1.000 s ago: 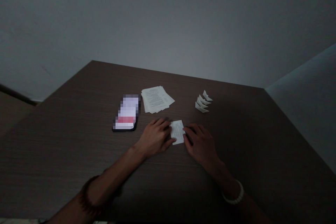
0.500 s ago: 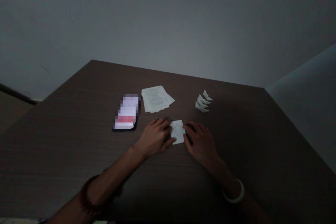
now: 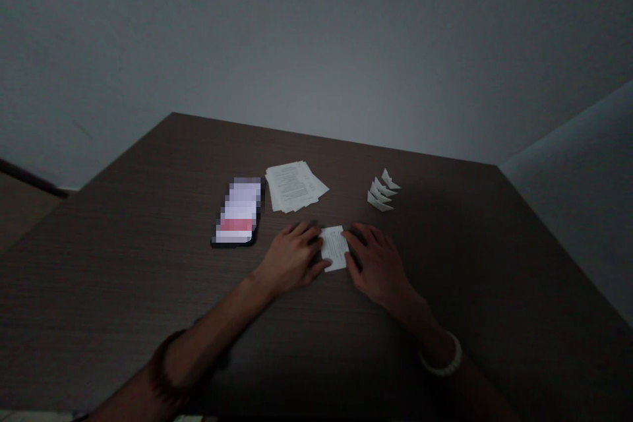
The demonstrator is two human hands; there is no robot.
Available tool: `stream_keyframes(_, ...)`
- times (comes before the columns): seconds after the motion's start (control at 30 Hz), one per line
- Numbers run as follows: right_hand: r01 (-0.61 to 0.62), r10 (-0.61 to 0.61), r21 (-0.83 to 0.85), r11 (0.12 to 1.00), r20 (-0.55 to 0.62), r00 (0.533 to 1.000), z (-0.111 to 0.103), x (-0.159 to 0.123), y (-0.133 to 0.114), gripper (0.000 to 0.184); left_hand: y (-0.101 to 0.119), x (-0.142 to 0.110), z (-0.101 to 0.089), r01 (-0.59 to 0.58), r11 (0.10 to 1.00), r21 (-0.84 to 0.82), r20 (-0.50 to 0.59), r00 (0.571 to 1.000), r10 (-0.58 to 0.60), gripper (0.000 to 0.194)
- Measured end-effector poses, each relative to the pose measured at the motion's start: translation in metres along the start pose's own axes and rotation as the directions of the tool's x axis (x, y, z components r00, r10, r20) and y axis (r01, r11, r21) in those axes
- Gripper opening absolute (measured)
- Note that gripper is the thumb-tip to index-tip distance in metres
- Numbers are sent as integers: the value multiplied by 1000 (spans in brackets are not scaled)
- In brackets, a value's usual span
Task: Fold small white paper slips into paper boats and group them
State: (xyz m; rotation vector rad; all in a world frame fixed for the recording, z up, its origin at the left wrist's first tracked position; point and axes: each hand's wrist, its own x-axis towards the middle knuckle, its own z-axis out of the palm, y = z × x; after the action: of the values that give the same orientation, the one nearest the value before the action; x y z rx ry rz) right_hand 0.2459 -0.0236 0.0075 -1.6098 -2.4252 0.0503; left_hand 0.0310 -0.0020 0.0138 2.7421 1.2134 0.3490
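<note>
A small white sheet of printed paper lies on the dark wood-grain table between my two hands. My left hand holds its left edge, with the thumb lying across the lower corner. My right hand grips the right edge, its thumb against the paper. Part of the sheet's edges is hidden by my fingers. A dark beaded bracelet circles my left wrist, and a white beaded bracelet circles my right.
Ahead lie a stack of printed papers and several small folded paper pieces. A phone with a blurred screen lies to the left. The table's far edges meet a grey wall.
My right hand has shifted slightly forward along the sheet's right edge. The sheet and my left hand stay almost in place.
</note>
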Motion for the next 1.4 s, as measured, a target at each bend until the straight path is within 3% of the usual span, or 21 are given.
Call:
stream_keyframes(1.0, -12, 12, 6, 1000, 25, 1000, 0, 18, -1, 51, -2, -1, 5, -36, 999, 30, -21, 999, 37, 36)
stream_keyframes(1.4, 34, -33, 32, 999, -17, 999, -3, 7, 3, 38, -2, 0, 5, -57, 995, 82, -36, 998, 60, 36)
